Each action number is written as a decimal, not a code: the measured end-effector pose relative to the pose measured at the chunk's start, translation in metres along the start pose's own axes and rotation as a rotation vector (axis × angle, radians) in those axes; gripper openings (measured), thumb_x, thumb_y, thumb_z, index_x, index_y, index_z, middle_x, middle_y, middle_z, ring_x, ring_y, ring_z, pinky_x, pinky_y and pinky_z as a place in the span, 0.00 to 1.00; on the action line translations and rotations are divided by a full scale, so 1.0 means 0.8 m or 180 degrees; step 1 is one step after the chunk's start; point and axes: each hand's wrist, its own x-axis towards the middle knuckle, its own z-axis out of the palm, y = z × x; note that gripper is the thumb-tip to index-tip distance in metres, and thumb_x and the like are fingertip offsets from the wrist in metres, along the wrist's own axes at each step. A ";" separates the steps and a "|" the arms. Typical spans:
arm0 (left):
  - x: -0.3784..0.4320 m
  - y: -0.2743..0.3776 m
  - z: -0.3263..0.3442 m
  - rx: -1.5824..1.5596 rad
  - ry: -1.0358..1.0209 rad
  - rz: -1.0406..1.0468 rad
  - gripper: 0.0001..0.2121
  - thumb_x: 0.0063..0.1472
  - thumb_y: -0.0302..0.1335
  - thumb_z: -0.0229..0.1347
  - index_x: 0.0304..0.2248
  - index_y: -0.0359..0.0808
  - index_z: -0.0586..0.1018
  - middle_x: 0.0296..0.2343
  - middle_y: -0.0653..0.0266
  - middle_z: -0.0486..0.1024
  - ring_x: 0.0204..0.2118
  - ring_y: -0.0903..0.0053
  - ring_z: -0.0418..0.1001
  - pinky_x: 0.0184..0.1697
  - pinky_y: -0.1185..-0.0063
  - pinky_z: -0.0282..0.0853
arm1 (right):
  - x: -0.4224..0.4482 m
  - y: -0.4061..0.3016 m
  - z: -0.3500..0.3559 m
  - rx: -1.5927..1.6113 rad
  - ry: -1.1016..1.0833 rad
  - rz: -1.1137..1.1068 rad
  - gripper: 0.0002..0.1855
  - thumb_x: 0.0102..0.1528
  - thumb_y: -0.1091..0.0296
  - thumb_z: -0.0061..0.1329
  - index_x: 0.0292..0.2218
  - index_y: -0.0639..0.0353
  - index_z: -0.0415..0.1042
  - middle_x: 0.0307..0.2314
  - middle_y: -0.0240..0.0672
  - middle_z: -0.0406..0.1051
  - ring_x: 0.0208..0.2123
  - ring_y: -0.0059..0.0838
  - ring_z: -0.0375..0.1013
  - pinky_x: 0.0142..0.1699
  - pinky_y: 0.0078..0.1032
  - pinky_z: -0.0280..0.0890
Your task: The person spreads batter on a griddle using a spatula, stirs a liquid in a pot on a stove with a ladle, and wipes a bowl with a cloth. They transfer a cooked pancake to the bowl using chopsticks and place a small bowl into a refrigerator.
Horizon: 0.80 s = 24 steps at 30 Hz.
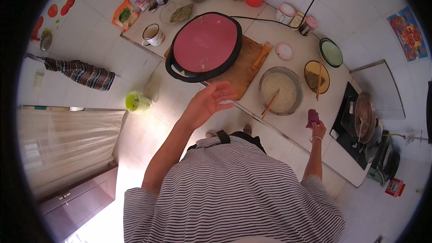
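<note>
My left hand (212,103) is held with its fingers apart and nothing in it, just in front of a wooden board (233,71). On that board rests a round electric griddle (206,44) with a pink top, a black rim and a small red light. My right hand (318,130) grips a dark purplish-red cloth (313,118) over the right part of the counter. Between the hands stands a metal bowl (281,89) of pale batter, with chopsticks (271,104) in it. Behind the cloth is a yellow bowl (316,77) of dark food with chopsticks across it.
An orange-handled brush or spatula (262,55) lies on the board. An enamel mug (154,35) stands left of the griddle, whose black cord (263,19) runs back right. A green bowl (331,52) is at the back right. A pan (365,117) sits on the stove (349,125).
</note>
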 end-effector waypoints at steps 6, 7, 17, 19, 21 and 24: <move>0.011 -0.023 0.034 0.0757 -0.0036 -0.0401 0.22 0.61 0.35 0.44 0.52 0.34 0.57 0.49 0.54 0.61 0.51 0.65 0.61 0.53 0.68 0.58 | -0.095 -0.218 0.007 0.1507 -0.1391 -0.1092 0.16 0.47 0.79 0.45 0.40 0.69 0.67 0.33 0.34 0.70 0.36 0.24 0.69 0.42 0.22 0.65; 0.016 -0.030 0.036 0.0741 -0.0114 -0.0476 0.23 0.61 0.34 0.45 0.52 0.34 0.56 0.49 0.55 0.61 0.51 0.66 0.61 0.54 0.68 0.58 | -0.108 -0.245 0.024 0.1549 -0.1677 -0.1246 0.18 0.47 0.78 0.47 0.41 0.70 0.66 0.36 0.35 0.69 0.38 0.25 0.68 0.43 0.23 0.65; -0.002 -0.054 -0.029 0.0725 0.0752 -0.0109 0.17 0.57 0.21 0.48 0.47 0.31 0.65 0.41 0.61 0.69 0.42 0.75 0.69 0.45 0.76 0.68 | -0.227 -0.352 0.188 -0.0468 -0.1997 -0.3819 0.31 0.39 0.76 0.53 0.47 0.61 0.63 0.44 0.41 0.62 0.44 0.44 0.64 0.47 0.30 0.61; -0.016 -0.059 -0.043 0.0715 0.1006 -0.0069 0.15 0.56 0.19 0.49 0.44 0.30 0.68 0.39 0.61 0.70 0.40 0.75 0.71 0.42 0.77 0.69 | -0.234 -0.341 0.208 -0.0368 -0.2308 -0.3833 0.31 0.38 0.78 0.51 0.47 0.61 0.63 0.46 0.41 0.61 0.45 0.42 0.64 0.47 0.30 0.61; -0.029 -0.060 -0.052 0.0831 0.1319 0.0019 0.13 0.53 0.19 0.52 0.39 0.28 0.70 0.33 0.61 0.72 0.35 0.76 0.72 0.39 0.80 0.70 | -0.243 -0.332 0.225 -0.0237 -0.2416 -0.3812 0.31 0.38 0.77 0.52 0.47 0.61 0.63 0.44 0.42 0.62 0.43 0.43 0.64 0.47 0.30 0.62; -0.042 -0.075 -0.074 0.0953 0.1504 0.0269 0.13 0.51 0.21 0.55 0.38 0.28 0.70 0.31 0.60 0.73 0.32 0.77 0.72 0.34 0.82 0.71 | -0.250 -0.325 0.242 -0.0106 -0.2681 -0.3530 0.28 0.38 0.77 0.52 0.44 0.61 0.64 0.41 0.44 0.64 0.40 0.43 0.66 0.45 0.30 0.63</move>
